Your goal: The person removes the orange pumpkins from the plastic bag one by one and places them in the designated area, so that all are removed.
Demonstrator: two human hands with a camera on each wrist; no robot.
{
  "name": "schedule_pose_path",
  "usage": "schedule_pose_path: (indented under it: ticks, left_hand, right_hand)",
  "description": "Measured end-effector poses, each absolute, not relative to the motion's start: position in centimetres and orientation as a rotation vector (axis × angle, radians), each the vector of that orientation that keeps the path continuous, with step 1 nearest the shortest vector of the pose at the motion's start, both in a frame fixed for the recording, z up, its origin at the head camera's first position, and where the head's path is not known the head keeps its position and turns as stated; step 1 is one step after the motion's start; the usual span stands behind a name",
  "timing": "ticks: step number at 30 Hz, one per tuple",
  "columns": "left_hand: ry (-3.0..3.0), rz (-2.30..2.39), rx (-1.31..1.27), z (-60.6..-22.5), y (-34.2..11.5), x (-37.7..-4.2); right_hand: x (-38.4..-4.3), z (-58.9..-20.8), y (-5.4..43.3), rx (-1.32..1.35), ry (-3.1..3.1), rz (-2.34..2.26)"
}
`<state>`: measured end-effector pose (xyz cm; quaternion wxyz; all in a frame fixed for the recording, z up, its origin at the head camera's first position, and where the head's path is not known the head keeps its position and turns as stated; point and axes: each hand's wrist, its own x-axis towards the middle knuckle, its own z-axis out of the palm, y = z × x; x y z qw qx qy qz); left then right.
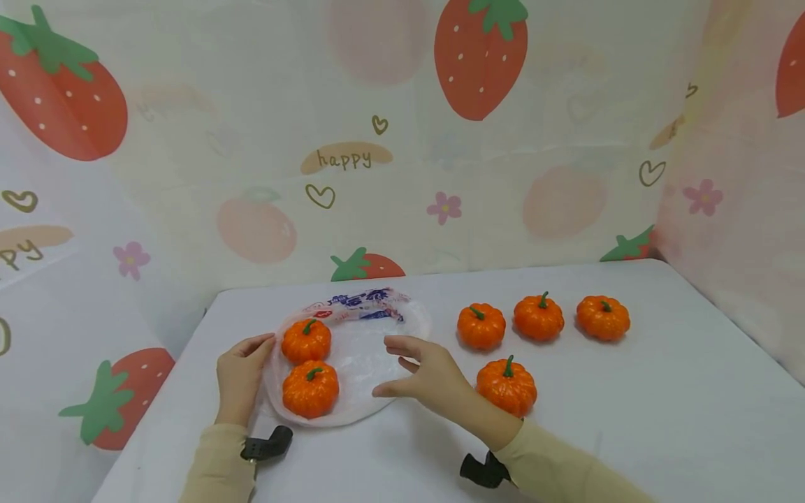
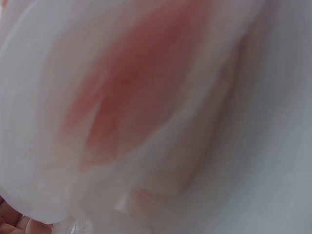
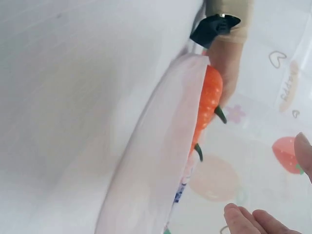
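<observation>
A white plastic bag (image 1: 367, 360) with red and blue print lies spread open on the table, its rim a rough circle. Two small orange pumpkins (image 1: 311, 389) with green stems sit inside along its left side. My left hand (image 1: 241, 374) pinches the bag's left rim. In the left wrist view, pale bag film (image 2: 29, 122) fills most of the picture, with a blurred red patch, and a bit of the hand shows at the lower left corner. Over the bag's right part hovers my right hand (image 1: 434, 377), fingers and thumb apart, holding nothing.
Three more pumpkins stand in a row at the back right, among them a middle pumpkin (image 1: 539, 317). Another pumpkin (image 1: 506, 386) is nearer, partly behind my right forearm. A strawberry-print cloth (image 1: 478, 140) hangs behind the white table (image 1: 629, 412).
</observation>
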<state>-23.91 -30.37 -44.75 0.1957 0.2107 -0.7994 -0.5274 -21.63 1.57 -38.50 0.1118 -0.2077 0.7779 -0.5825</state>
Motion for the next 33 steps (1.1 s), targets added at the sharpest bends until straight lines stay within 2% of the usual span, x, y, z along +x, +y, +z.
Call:
schedule_pose_path:
  ticks: [26, 33]
  left_hand:
    - [-2.254, -1.472, 0.592, -44.6, -30.4, -23.7]
    - [-2.252, -1.472, 0.581, -44.5, -30.2, -23.7]
  right_hand:
    - [-23.0, -40.1, -6.0, -0.607, 2.312, -1.543]
    - [-23.2, -40.6, -7.6, -0.535, 2.361, -1.457]
